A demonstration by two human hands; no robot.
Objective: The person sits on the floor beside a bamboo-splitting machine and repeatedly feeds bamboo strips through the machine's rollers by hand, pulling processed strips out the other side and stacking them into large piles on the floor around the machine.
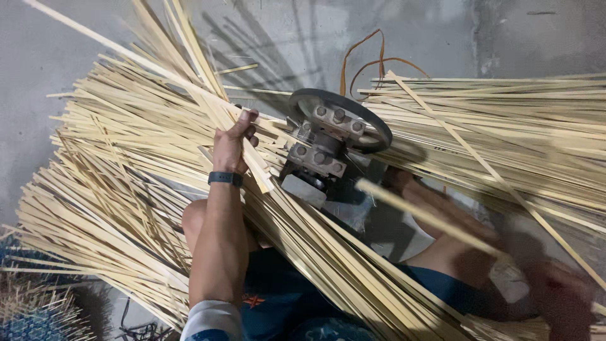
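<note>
- Against the small metal machine point(328, 155) between my knees, a thick sheaf of pale bamboo strips point(303, 233) slants from upper left down to lower right across my lap.
- My left hand point(232, 146) is closed around the upper part of that sheaf, thumb on top, just left of the machine's bolted blocks; a dark band point(225, 179) sits on the wrist.
- My right hand point(562, 293) is low at the right edge, blurred; it looks wrapped around something pale, probably the near end of a single strip point(429, 218) that runs up toward the machine, but I cannot tell the grip for sure.
- That single strip's far end lies close to the machine's lower block; whether it has entered the slot is hidden.
- I judge the step to be feeding one strip to the machine while the left hand keeps the stock steady.
- What the next move calls for, as I see it: the strip lined up straight with the opening, and the left fingers kept clear of the round wheel point(341, 117) on top.
- Around this, more strips lie fanned over the grey floor point(429, 38), a big heap point(107, 189) at left and a flatter pile point(499, 126) at right.
- Orange cord point(372, 60) loops behind the wheel.
</note>
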